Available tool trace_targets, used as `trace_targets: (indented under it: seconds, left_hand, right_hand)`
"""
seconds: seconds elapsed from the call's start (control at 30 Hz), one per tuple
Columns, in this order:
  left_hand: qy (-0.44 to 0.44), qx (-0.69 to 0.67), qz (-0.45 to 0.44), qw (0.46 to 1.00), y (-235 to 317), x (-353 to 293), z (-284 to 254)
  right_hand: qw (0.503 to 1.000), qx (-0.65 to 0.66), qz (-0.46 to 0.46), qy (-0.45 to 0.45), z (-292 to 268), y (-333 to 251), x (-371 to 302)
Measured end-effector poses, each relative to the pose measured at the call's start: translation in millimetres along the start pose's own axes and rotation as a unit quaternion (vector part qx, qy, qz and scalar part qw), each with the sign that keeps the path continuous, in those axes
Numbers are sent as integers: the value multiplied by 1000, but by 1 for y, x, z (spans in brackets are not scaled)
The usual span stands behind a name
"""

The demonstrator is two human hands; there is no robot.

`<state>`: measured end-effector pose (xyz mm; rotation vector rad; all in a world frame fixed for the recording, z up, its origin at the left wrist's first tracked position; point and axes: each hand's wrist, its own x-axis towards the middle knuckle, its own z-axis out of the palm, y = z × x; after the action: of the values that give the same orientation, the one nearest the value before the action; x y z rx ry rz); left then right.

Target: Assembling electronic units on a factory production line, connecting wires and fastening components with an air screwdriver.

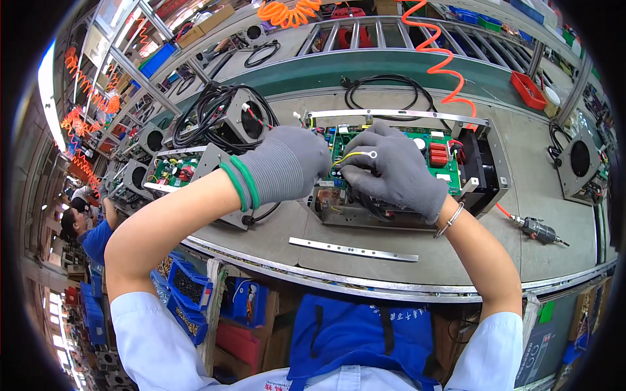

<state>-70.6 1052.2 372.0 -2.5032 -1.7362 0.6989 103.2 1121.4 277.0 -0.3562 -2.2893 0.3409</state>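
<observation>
An open-topped electronic unit with green circuit boards, red components and a black fan at its right end lies before me. My left hand, in a grey glove with a green cuff, is curled at the unit's left end. Its fingertips are turned away, so what they grip is hidden. My right hand, also gloved in grey, bends over the middle of the boards with thumb and forefinger closed around a yellow-green wire. The wire's ring terminal lies against the fingers. Dark cables pass beneath this hand.
A loose metal strip lies near the bench's front edge. A power screwdriver on an orange coiled hose rests to the right. Other units stand on both sides. A red bin sits at the back right; blue parts bins hang below left.
</observation>
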Motion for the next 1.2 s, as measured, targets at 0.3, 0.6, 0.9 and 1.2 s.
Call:
trace_targets:
  seconds: [0.3,0.6,0.9,1.2]
  left_hand:
    - [48,7,18,999,-7,2,17]
    - [90,-79,24,992,-15,-6,21]
    - [117,-55,50,990,-17,-5,28]
    - [107,-13,73,991,-15,-3,24]
  right_hand:
    - [1000,-22,13,-17,-2,-5,1]
    - [1000,-20,12,-19,0,-6,4]
    - [999,-20,26,-25,4,-7,5]
    - [999,-17,21,-22,6,-6,6]
